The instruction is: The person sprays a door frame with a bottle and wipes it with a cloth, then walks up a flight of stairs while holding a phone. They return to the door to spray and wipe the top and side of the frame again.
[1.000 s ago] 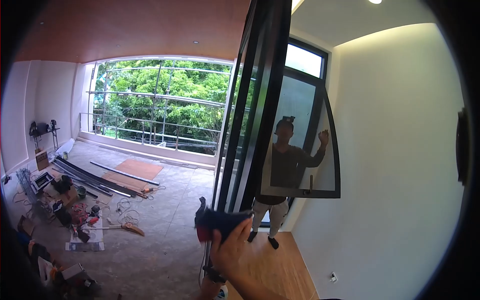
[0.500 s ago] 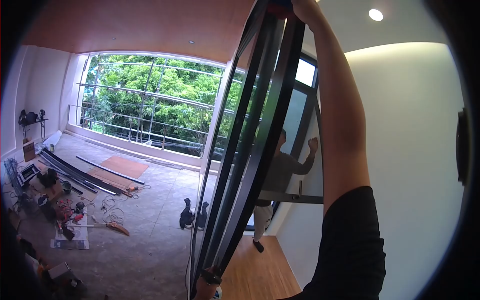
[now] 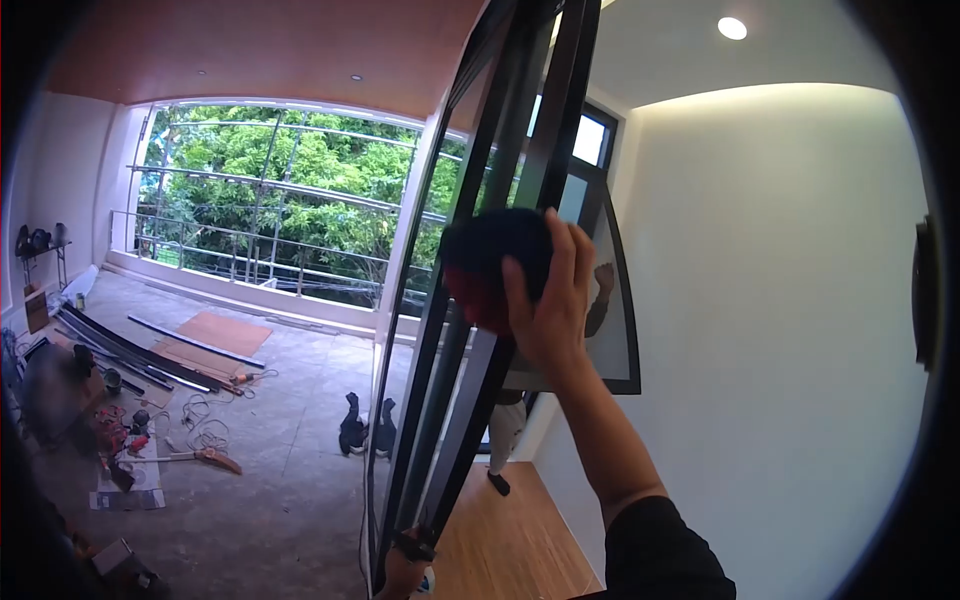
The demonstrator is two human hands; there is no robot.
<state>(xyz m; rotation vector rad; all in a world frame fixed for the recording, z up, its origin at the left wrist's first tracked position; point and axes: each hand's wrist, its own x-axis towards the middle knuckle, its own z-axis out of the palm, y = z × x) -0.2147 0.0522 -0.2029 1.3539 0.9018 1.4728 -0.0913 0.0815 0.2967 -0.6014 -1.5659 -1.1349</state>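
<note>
My right hand (image 3: 557,295) is raised in front of me with its fingers wrapped round a dark blue and red cloth (image 3: 497,265). The cloth is bunched up and pressed against the tall black window frame (image 3: 478,395), about midway up. This frame stands tilted in my view, with glass and grooves along its edge. Low down beside the frame is my left arm (image 3: 403,575), with a black band (image 3: 413,545) round the wrist; the fingers of that hand are hidden.
Behind the frame a person (image 3: 507,430) stands on the wooden floor (image 3: 520,525), partly covered by an opened window sash (image 3: 622,330). Cables, tools and long black profiles (image 3: 140,345) lie on the grey floor at left. Scaffolding poles (image 3: 270,183) cross the large opening.
My right hand has come down with the cloth from the top of the frame to about its middle. The view has shifted slightly to the right.
</note>
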